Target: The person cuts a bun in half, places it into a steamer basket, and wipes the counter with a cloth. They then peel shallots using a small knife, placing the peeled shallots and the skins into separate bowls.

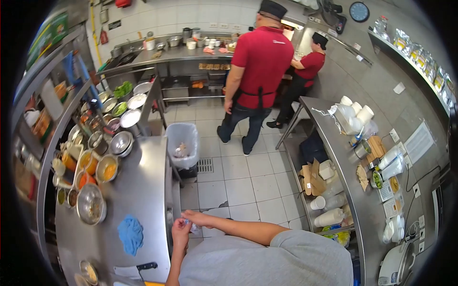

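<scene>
My left hand (181,228) and my right hand (199,219) meet just off the right edge of the steel counter (143,171), fingers closed together. Between them shows a small crumpled piece of clear, bluish plastic (194,229), mostly covered by the fingers. To the left of my hands a blue cloth (130,234) lies bunched up on the counter. Near the front, a cleaver (128,272) with a black handle lies flat. A steel bowl (91,204) with food scraps inside stands farther left.
Ahead is a lined trash bin (183,143) beside a floor drain (205,165). Two people in red shirts, one nearer (262,62) and one farther (312,62), stand at the back. Several bowls and sauce containers line the left; a steel table (341,162) runs along the right.
</scene>
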